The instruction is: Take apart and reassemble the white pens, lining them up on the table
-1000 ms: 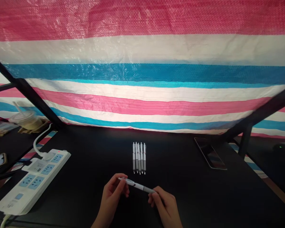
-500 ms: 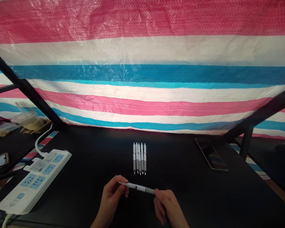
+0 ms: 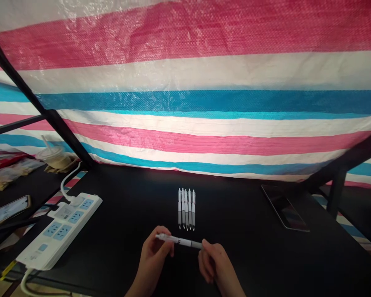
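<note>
A white pen with a grey grip (image 3: 183,242) is held nearly level between my two hands, low in the view. My left hand (image 3: 156,253) pinches it near its push-button end. At the grey end, the fingers of my right hand (image 3: 214,260) close around the grip and hide the tip. Just beyond my hands, several similar white and grey pens (image 3: 186,209) lie side by side on the black table (image 3: 130,206), their tips toward me.
On the left of the table lies a white power strip (image 3: 62,231) with a cable plugged in. A dark phone or tablet (image 3: 284,207) rests at the right. Farther left are a drink cup (image 3: 54,156) and a lit phone (image 3: 8,211). A striped tarp (image 3: 204,123) hangs behind.
The view has shifted and tilted slightly, so the scene appears a little farther right. Both hands keep hold of the pen, with the right hand slightly nearer the left.
</note>
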A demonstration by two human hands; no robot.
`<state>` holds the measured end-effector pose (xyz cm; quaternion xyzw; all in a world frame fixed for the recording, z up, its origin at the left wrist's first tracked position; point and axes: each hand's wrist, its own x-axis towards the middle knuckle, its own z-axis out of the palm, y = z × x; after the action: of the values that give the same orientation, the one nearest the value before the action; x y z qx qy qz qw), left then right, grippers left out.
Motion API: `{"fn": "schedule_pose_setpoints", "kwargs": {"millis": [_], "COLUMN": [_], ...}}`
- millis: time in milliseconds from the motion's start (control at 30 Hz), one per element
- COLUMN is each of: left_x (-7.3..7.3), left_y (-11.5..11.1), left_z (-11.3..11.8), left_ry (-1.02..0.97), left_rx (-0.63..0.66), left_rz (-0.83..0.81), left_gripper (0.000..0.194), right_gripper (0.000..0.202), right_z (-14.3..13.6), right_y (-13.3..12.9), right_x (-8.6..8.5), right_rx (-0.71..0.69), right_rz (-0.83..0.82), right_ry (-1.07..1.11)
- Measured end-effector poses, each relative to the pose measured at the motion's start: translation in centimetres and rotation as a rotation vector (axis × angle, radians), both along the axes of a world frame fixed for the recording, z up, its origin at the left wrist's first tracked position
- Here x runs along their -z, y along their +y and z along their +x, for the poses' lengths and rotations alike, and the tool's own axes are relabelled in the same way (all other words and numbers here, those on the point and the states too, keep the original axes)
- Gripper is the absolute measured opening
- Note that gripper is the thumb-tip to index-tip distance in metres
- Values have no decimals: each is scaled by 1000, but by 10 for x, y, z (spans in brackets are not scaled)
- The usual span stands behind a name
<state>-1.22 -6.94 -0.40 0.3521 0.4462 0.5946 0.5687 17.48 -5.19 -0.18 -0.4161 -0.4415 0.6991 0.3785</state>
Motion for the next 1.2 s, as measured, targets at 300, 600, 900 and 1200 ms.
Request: {"fn": "schedule_pose_setpoints", "kwargs": {"millis": [300,600,900,1200], "left_x": [-32,-13,-10,-10], "left_y": [55,76,77,76], "left_z": [-2,-4,-5,-7], "left_ry": [-21,110,82,59], "left_rx": [-62,-26,-42,-41], "left_rz": [71,87,35,20], "left_gripper": [28,29,34,36], "right_gripper": [70,63,61,60], "right_z": [-4,-5,-7,-6], "right_y": [0,-1,0,-3], "right_x": [1,2,10,11], "right_rx": [47,73,70,98], "right_rz": [-34,-54,-64,41], "right_ry": [-50,10,16,-115]}}
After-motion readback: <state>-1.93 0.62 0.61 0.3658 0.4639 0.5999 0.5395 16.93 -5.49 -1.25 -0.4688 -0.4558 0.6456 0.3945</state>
